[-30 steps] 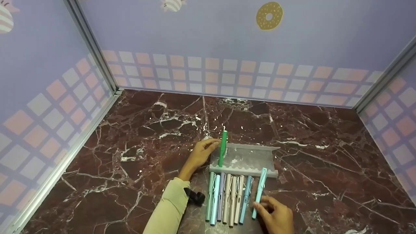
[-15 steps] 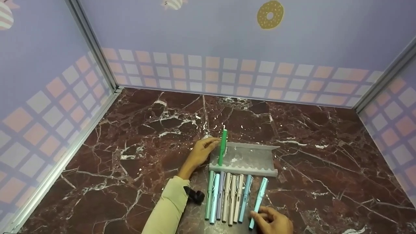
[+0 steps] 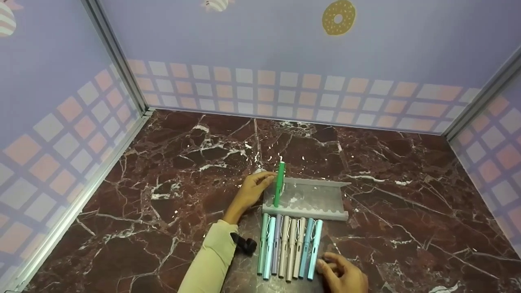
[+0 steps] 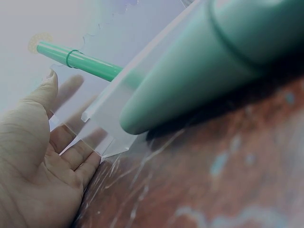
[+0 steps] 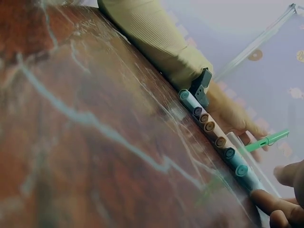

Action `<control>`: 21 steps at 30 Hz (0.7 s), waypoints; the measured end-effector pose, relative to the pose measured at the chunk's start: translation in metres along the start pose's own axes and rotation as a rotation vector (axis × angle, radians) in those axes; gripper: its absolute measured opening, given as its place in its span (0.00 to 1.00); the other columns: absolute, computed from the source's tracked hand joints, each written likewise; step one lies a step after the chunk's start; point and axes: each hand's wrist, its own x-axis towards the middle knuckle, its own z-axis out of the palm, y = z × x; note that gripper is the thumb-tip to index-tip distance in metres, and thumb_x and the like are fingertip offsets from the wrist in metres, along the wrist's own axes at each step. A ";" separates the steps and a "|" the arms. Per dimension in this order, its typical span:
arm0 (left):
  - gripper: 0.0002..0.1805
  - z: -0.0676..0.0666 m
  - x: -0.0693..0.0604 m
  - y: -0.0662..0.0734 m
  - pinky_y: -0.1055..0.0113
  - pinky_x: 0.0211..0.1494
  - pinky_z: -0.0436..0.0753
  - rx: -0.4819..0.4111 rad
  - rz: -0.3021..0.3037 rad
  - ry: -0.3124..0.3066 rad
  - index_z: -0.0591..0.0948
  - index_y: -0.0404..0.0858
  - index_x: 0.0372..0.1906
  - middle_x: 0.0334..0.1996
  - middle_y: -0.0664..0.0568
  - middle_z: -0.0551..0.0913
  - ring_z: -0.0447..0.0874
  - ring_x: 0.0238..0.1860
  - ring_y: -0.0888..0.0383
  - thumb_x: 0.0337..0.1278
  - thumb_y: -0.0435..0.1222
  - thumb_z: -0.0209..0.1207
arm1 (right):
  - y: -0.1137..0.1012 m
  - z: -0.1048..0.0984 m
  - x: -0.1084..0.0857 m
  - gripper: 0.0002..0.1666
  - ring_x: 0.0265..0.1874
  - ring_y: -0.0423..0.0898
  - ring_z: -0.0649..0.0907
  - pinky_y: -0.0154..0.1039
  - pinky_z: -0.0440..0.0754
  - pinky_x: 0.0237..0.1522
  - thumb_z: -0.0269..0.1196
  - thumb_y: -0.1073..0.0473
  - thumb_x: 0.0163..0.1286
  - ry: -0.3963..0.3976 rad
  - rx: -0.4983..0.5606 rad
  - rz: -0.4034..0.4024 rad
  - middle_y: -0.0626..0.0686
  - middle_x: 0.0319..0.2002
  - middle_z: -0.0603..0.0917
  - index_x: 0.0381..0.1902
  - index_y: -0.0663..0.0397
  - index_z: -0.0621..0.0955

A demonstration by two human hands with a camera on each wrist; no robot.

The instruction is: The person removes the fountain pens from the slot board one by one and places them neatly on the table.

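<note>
A clear plastic pen holder (image 3: 313, 197) with a scalloped front edge lies on the marbled tabletop. One bright green pen (image 3: 279, 185) leans in its leftmost notch. My left hand (image 3: 250, 193) holds the holder's left end; in the left wrist view its fingers (image 4: 78, 159) show through the plastic, with the thumb at the edge. Several capped pens lie side by side before the holder, including a beige pen (image 3: 292, 250). At the row's right end is a light blue pen (image 3: 315, 250). Beside it is my right hand (image 3: 344, 273), a finger touching its side, thumb apart.
Lilac panel walls (image 3: 301, 44) with a checked border enclose the table at the back and both sides. A black wrist mount (image 3: 245, 245) sits on the left sleeve, close to the left end of the pen row. Marbled tabletop (image 3: 407, 228) extends to the right.
My right hand has brought the light blue pen down and leftward, from tilted and apart to lying against the row, and has loosened its pinch. The left hand stays in place.
</note>
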 end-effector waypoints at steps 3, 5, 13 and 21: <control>0.17 -0.001 -0.001 0.000 0.56 0.61 0.79 0.009 0.002 -0.009 0.83 0.34 0.55 0.52 0.42 0.85 0.81 0.53 0.50 0.74 0.40 0.54 | -0.003 0.001 0.007 0.12 0.18 0.31 0.78 0.31 0.77 0.25 0.74 0.54 0.60 0.056 0.039 -0.054 0.44 0.25 0.89 0.41 0.51 0.88; 0.17 -0.002 -0.001 0.000 0.55 0.61 0.79 0.012 0.001 -0.013 0.83 0.34 0.56 0.52 0.42 0.85 0.81 0.53 0.50 0.74 0.41 0.54 | -0.008 0.001 0.017 0.11 0.17 0.31 0.78 0.31 0.78 0.24 0.75 0.58 0.59 0.084 0.058 -0.118 0.45 0.25 0.88 0.39 0.51 0.88; 0.17 -0.002 0.000 0.001 0.54 0.62 0.78 0.011 -0.028 -0.017 0.83 0.36 0.56 0.53 0.43 0.85 0.81 0.55 0.49 0.74 0.41 0.54 | -0.054 0.018 0.082 0.13 0.26 0.40 0.82 0.32 0.80 0.27 0.72 0.62 0.61 -0.033 0.063 -0.374 0.53 0.38 0.89 0.44 0.57 0.85; 0.16 -0.002 -0.001 0.004 0.53 0.63 0.78 -0.012 0.016 -0.022 0.83 0.32 0.56 0.53 0.40 0.85 0.81 0.56 0.46 0.75 0.37 0.54 | -0.089 0.061 0.122 0.18 0.28 0.46 0.86 0.39 0.84 0.28 0.73 0.59 0.61 -0.159 0.092 -0.348 0.59 0.40 0.89 0.46 0.62 0.85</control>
